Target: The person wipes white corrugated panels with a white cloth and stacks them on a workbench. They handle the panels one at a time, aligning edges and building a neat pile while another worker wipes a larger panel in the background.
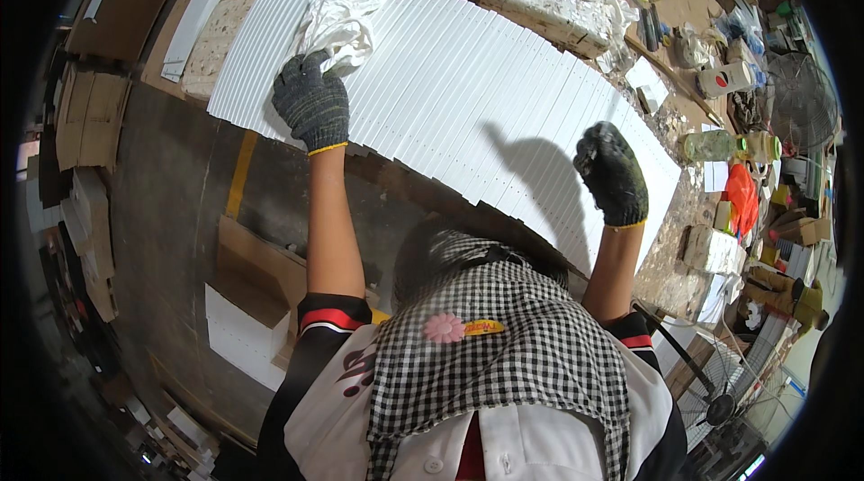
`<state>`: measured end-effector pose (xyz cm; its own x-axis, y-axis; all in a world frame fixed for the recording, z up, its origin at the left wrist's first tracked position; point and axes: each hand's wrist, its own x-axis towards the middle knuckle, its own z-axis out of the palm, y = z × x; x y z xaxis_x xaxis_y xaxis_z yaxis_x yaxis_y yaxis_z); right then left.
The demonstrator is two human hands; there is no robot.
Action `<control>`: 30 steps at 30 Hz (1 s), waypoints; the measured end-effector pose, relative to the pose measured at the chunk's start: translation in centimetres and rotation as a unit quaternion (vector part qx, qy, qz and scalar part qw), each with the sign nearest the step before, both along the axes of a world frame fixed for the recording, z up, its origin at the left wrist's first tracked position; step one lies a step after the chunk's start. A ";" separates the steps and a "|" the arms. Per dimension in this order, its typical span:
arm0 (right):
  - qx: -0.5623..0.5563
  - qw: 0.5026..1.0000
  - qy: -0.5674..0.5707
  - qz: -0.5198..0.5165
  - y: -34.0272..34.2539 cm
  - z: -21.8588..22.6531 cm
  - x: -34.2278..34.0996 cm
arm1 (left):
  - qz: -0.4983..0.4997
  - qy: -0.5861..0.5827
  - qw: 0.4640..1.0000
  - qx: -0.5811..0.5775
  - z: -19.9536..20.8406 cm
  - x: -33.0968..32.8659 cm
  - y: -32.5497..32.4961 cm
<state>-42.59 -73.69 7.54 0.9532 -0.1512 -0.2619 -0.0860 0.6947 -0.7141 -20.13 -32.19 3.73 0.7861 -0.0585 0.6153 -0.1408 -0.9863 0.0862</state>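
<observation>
Many long white strips [468, 76] lie side by side on the workbench, forming one broad ribbed sheet. On its left part is a crumpled white cloth [346, 17]. My left hand [312, 103], in a dark grey knitted glove with a yellow cuff edge, has its fingers closed on the near edge of this cloth. Over the right end of the strips is my right hand [614, 173] in a matching glove. Its fingers are curled, and whatever they may hold is hidden. That hand and arm cast a shadow across the strips.
A paint-spattered white block [549, 8] stands behind the strips, with cups on it. Jars [711, 145], a white tub [724, 79] and an orange-red bag [741, 197] crowd the right side. A white board [191, 29] lies left. An open cardboard box [256, 274] sits below the bench.
</observation>
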 end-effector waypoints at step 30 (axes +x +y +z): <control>-0.663 0.715 0.189 0.112 4.7 3.9 -14.1 | -0.026 0.011 0.999 0.027 -0.1 0.2 0.1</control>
<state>-56.66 -68.97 11.44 0.8918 -0.3600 -0.2742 -0.4495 -0.6343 -0.6290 -19.91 -32.06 3.62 0.7940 -0.1312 0.5936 -0.1898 -0.9811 0.0372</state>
